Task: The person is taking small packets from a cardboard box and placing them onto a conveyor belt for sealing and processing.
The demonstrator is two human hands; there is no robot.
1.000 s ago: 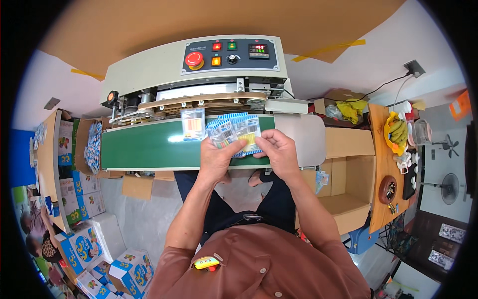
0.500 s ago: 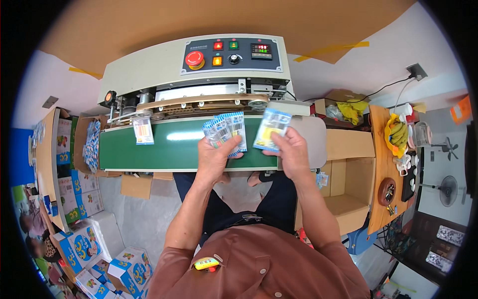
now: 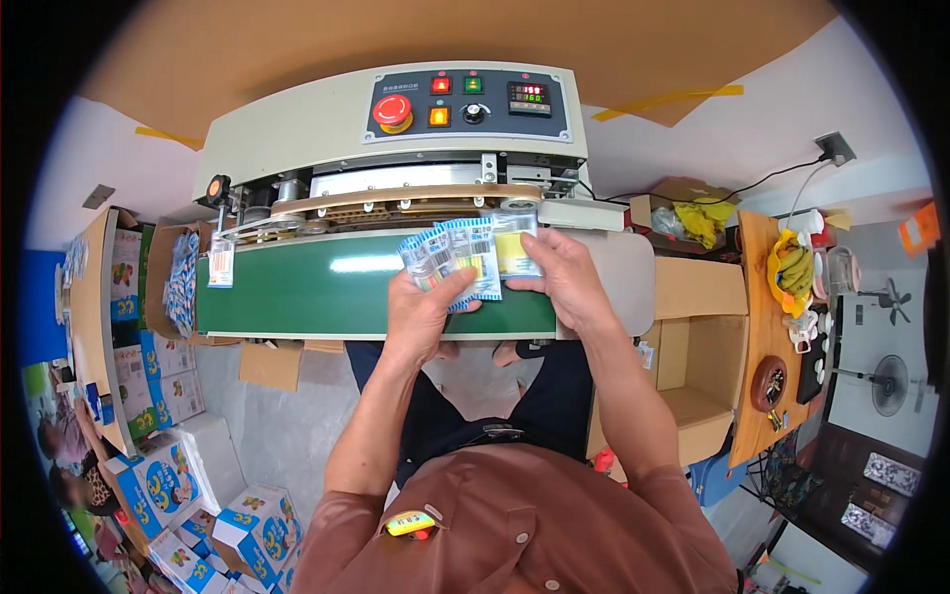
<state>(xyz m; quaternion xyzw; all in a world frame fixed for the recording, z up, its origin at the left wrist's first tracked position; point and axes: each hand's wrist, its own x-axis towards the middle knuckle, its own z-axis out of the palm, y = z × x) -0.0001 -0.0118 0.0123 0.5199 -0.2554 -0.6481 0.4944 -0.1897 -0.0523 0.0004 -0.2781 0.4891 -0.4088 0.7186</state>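
Observation:
My left hand [image 3: 420, 315] grips several small blue-and-white plastic packets [image 3: 447, 263], fanned out above the green conveyor belt [image 3: 327, 307]. In my right hand [image 3: 566, 275], thumb and fingers pinch one clear packet [image 3: 514, 253] with yellow contents. Its upper edge reaches the right end of the band sealing machine's brown belt [image 3: 406, 199], beside the fanned packets. Another packet [image 3: 221, 265] hangs at the machine's left end, over the conveyor's left edge.
The machine's control panel [image 3: 469, 105] has a red stop button [image 3: 393, 113]. An open cardboard box [image 3: 690, 368] stands right, by a wooden table [image 3: 749, 386]. Left, a carton [image 3: 181, 287] holds packets; printed cartons [image 3: 259, 540] are stacked on the floor.
My right hand has brought its packet up and left to the machine's belt. The packet on the conveyor has travelled left to the machine's end. My left hand still holds the fanned packets.

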